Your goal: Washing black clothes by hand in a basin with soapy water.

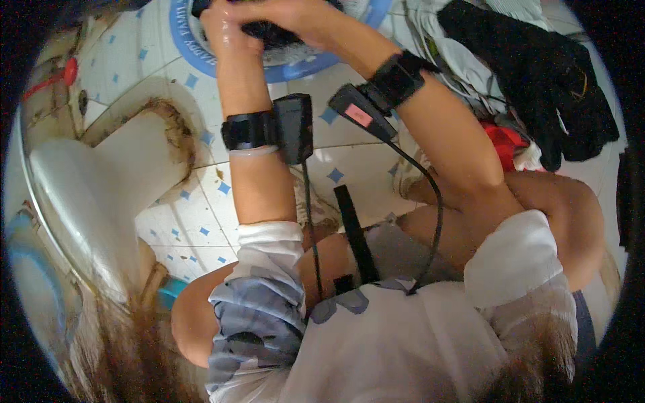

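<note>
At the top edge of the view, my left hand [224, 32] is wet and closed around black cloth [274, 32] that shows on both sides of it. My right hand [297, 20] reaches across from the right, its fingers against the left hand; its grip is partly cut off by the frame and blurred. Both hands are over a round basin [287, 73] with a blue rim that bears writing. Whitish suds or water show inside it around the cloth. Black straps carry a boxy device on each wrist, the left device [295, 128] and the right device [363, 111].
White tiles [335, 156] with blue diamonds cover the floor. A white ceramic fixture [126, 156] with a stained base stands at left, near a red object [70, 73]. Black clothing [549, 90], white cloth [463, 65] and red cloth [504, 143] lie at right. Cables [436, 201] run from the wrist devices.
</note>
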The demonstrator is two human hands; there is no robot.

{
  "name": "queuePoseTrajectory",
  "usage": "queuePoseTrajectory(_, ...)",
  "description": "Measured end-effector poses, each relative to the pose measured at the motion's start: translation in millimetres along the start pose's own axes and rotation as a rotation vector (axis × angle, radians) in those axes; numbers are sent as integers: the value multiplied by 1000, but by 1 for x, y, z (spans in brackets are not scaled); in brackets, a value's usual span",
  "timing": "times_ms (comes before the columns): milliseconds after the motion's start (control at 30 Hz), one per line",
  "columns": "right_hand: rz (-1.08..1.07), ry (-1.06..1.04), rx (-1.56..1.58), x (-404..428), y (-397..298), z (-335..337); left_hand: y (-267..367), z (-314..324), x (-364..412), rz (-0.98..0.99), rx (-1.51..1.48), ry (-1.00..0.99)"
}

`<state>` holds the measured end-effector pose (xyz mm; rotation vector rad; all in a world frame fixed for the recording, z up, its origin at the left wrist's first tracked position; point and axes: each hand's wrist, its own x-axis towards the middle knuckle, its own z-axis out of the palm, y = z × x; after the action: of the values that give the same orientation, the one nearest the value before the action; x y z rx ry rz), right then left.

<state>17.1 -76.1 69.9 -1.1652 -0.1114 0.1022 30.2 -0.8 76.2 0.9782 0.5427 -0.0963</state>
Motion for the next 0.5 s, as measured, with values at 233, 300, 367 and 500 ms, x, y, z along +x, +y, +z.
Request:
queuePoseTrajectory(233,576,-410,-306,-9,-9,-8,11,-40,-7,137,205,-587)
queuePoseTrajectory(300,576,-302,-315,-12,11,-11,10,-36,-14,141,154,-548)
queuePoseTrajectory(367,570,-247,-255,-16,-4,1,11,-41,-15,117,75,-476)
queuePoseTrajectory(500,526,-152,-358,-14,3,-7,2,-23,-15,200,169,-330)
